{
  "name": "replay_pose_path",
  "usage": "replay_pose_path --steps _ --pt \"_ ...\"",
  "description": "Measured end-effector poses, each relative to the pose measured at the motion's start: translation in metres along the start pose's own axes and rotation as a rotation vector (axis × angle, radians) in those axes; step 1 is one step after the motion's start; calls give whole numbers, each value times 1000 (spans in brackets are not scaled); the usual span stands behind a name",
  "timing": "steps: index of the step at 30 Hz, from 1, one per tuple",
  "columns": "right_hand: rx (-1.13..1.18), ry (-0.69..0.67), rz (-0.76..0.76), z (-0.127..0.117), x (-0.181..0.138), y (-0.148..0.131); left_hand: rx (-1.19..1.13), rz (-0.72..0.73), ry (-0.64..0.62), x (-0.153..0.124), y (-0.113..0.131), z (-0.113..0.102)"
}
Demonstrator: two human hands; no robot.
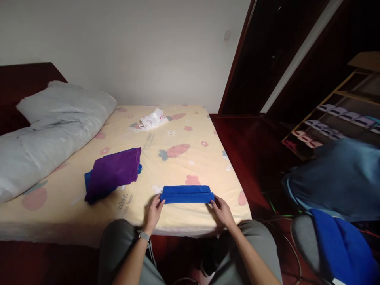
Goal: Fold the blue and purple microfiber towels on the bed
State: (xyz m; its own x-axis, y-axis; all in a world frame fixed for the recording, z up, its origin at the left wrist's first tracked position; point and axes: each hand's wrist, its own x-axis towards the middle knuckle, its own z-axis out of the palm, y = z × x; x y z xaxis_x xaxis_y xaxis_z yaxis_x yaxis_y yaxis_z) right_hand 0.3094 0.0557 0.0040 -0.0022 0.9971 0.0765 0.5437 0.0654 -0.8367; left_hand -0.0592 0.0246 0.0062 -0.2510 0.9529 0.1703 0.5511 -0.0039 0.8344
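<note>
A blue cloth [187, 194], folded into a narrow flat strip, lies across the front of the bed. My left hand [154, 208] pinches its left end between thumb and fingers. At the opposite end, my right hand [222, 209] grips the right corner in the same way. The strip rests on the sheet, with a fold line running along its length. Off to the left of my left hand lies a folded purple cloth [115, 172], with blue fabric [88, 180] showing from under it.
A white plastic bag [153, 119] sits farther back on the patterned bed sheet [198, 160]. A grey quilt [56, 122] is heaped at the left. To the right are a shoe rack [332, 107], a dark blue covered item [335, 178] and a loose blue cloth [341, 245].
</note>
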Motion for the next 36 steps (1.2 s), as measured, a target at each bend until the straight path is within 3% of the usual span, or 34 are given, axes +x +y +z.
replay_pose_path --steps 8,13,16,20,23,27,30,36 --pt "-50 11 28 6 14 -5 259 51 23 18 12 6" --pt "-359 37 -87 1 15 -18 468 281 45 23 17 4" --pt "-540 102 -184 -1 12 -32 562 336 37 18 25 5" --pt "-557 28 -386 11 11 -46 594 512 -150 11 38 15" --pt "-558 -62 -467 21 13 -41 614 575 -256 14 35 18" --pt "-498 -111 -462 17 20 -26 529 542 -357 29 17 3" --pt "-346 -106 -361 5 31 -19 358 448 -391 46 8 -10" --pt "120 -175 -22 -8 67 -7 -14 6 -365 84 13 -11"
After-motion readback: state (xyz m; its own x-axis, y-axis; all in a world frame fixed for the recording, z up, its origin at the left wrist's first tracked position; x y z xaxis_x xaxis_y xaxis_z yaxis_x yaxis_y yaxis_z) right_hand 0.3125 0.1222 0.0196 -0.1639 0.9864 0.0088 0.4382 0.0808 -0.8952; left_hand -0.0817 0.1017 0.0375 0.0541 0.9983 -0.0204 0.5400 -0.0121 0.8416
